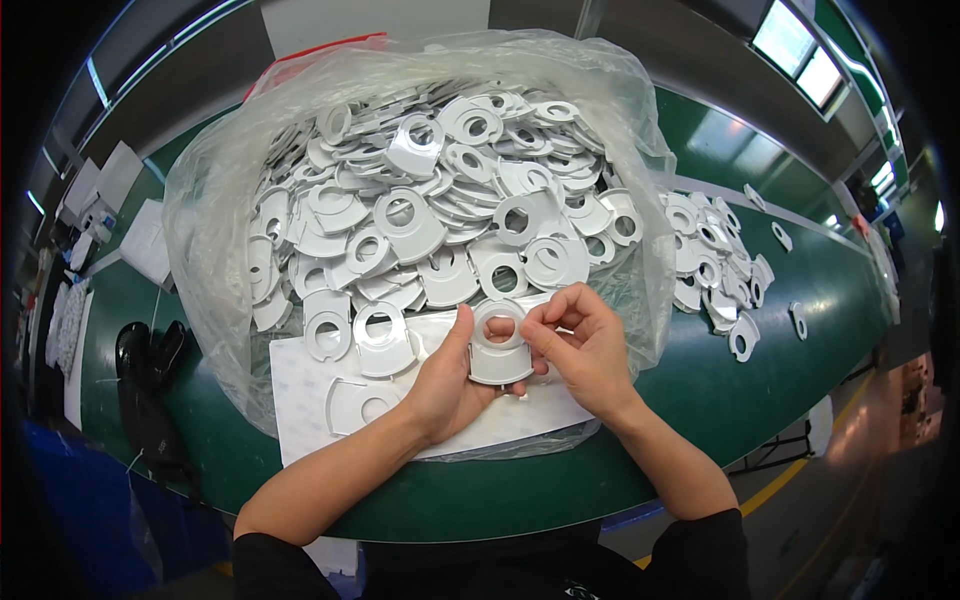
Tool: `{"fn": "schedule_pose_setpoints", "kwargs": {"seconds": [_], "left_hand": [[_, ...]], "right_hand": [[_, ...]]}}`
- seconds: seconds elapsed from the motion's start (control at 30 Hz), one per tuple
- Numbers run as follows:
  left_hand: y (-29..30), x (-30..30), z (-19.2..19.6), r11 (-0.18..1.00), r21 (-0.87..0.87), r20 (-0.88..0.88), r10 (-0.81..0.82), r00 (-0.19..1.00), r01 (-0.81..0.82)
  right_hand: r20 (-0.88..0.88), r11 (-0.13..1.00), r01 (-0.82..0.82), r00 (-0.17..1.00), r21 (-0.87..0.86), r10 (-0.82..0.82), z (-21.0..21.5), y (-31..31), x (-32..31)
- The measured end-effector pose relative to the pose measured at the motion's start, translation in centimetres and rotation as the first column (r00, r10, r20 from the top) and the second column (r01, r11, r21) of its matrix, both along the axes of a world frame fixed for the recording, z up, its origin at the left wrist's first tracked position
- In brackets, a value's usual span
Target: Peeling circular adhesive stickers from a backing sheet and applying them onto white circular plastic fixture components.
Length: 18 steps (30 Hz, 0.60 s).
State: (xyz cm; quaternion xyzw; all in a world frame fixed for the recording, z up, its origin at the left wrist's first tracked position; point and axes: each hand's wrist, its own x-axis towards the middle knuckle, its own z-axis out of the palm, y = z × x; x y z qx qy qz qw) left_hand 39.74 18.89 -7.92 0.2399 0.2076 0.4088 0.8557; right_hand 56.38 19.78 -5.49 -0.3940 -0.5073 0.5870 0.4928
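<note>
A white plastic part with a round hole [501, 362] is held up before me, over a white sheet [300, 400]. My left hand [450, 385] grips it from the left, thumb along its edge and fingers behind. At its upper right edge, my right hand [585, 350] pinches with thumb and forefinger; whether something small sits between those fingertips I cannot make out. Just beyond lies a big heap of like white parts [410, 225] in a clear plastic bag [205, 220]. Single parts lie nearest my left hand, one of them a flat white part [345, 405] on the sheet.
A smaller pile of white parts [710, 250] lies on the green table [800, 320] at the right, with a few loose ones beside it. Black gloves [150, 390] rest at the left edge. White papers [145, 240] lie farther back on the left.
</note>
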Motion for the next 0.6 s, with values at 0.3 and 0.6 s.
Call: {"fn": "schedule_pose_setpoints", "kwargs": {"seconds": [0.3, 0.6], "left_hand": [[0.0, -0.05, -0.1, 1.0, -0.009, 0.006, 0.005, 1.0, -0.005], [0.01, -0.05, -0.01, 1.0, -0.014, -0.013, 0.005, 1.0, -0.005]], "right_hand": [[0.012, 1.0, -0.008, 1.0, -0.008, 0.009, -0.05, 0.1, 0.03], [0.031, 1.0, 0.012, 0.999, -0.007, -0.012, 0.0, 0.02, -0.1]]}}
